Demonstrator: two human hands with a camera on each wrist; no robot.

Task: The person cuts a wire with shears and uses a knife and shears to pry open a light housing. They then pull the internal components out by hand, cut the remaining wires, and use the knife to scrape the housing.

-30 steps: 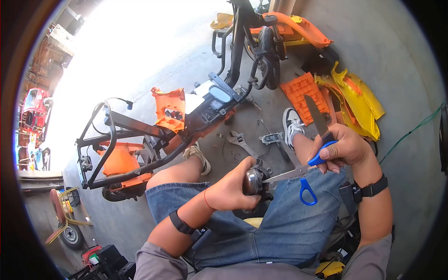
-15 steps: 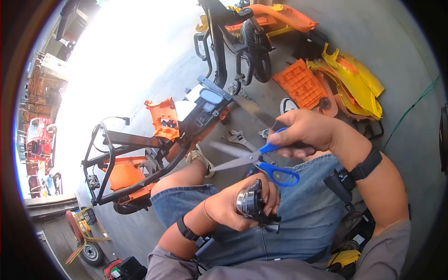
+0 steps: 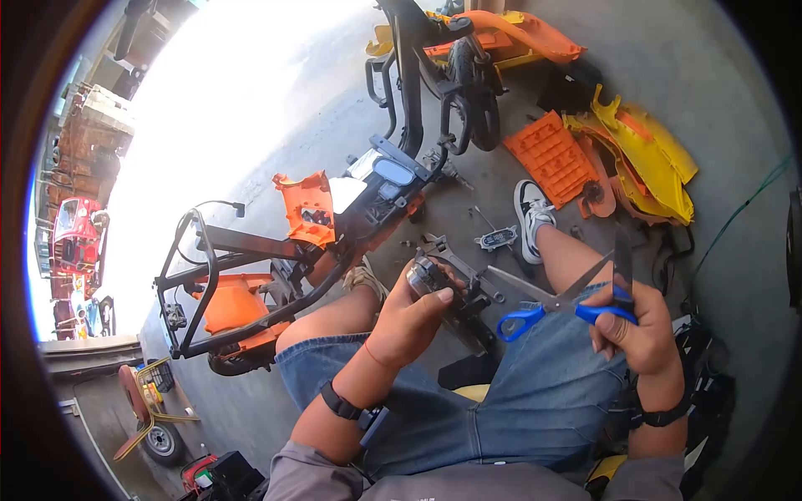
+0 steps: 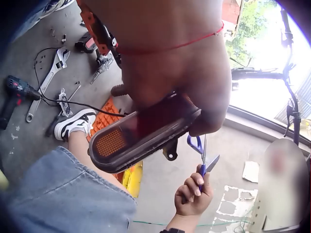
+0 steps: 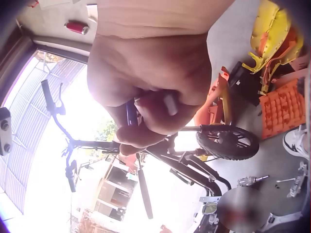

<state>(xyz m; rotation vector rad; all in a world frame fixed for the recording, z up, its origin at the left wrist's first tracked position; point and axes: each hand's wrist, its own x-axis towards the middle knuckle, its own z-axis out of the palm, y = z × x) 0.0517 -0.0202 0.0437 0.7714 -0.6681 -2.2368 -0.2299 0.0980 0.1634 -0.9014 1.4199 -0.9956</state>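
Note:
My left hand [image 3: 409,321] grips a lamp unit [image 3: 464,321], with the thumb across its near side. The left wrist view shows the lamp's long dark lens [image 4: 150,126], amber at one end, and a black bracket below. To the right, my right hand [image 3: 642,336] holds blue-handled scissors [image 3: 551,302] by one handle loop, their blades apart and pointing up, with a gap between them and the lamp. A dark, wide blade [image 3: 622,255] also rises from that hand. In the right wrist view, curled fingers partly hide the blue handle [image 5: 131,112].
A black bike frame [image 3: 251,238] with orange panels stands ahead on the left. On the floor are a wrench [image 4: 47,77], a drill [image 4: 19,92] and a small display unit [image 3: 496,238]. Yellow panels [image 3: 656,171] and an orange panel [image 3: 550,159] lie at right.
My right hand has moved right and down with the scissors, away from the lamp. My left hand has turned the lamp and raised it slightly.

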